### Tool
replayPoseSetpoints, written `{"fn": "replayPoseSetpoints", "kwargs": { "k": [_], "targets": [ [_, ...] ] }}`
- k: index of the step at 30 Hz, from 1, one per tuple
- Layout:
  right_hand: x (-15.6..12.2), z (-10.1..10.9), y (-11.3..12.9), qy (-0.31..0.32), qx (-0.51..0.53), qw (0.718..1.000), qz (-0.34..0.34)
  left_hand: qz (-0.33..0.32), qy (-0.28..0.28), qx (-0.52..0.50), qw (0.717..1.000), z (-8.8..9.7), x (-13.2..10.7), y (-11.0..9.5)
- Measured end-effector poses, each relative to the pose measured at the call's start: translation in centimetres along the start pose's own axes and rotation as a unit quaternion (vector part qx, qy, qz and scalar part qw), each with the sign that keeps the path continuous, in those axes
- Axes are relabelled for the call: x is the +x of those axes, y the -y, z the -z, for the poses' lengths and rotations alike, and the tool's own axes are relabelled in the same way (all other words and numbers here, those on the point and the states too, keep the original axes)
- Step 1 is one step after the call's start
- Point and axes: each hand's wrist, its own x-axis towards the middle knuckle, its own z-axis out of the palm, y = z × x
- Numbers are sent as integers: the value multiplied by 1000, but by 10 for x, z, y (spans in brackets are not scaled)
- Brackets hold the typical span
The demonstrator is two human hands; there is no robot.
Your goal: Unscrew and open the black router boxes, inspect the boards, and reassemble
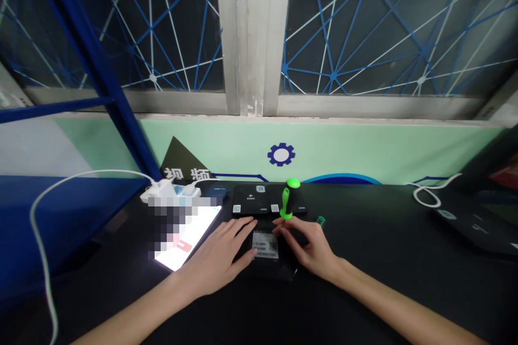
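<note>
White cable [38,226] loops up from the lower left to a white power strip [172,192] at the back of the black surface [376,275]. In front of the strip lies a tablet [190,240], its screen lit and partly blurred out. The left forearm [133,307] comes in from the lower left, and the left hand [214,259] lies flat and released just right of the tablet, fingers spread, with the fingertips at the edge of a black flat box [267,269]. That box sits at the middle of the surface, under both hands, with a white label [265,245] on top. Behind it lie two black pads [251,199] [297,206], and a green-handled tool [288,199] stands tilted just behind the right hand [311,248]. That hand's fingers curve down by the label; whether they grip the box, I cannot tell. The right forearm [400,307] runs off to the lower right. A small green cap [321,220] lies just beyond the hand, and further right are a white cable loop [424,197] and a dark flat case [473,223].
</note>
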Motion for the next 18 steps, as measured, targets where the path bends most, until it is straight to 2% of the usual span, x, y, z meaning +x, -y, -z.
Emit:
{"fn": "replayPoseSetpoints", "kwargs": {
  "k": [5,12,18],
  "targets": [
    [2,-3,-3,-40,-2,999,-8,1,3,4,1000,-1,0,1],
    [1,0,2,-9,7,1000,-4,-4,-9,6,1000,-1,0,1],
    [0,-2,-1,-33,2,999,-7,12,20,1,1000,2,0,-1]
  ]
}}
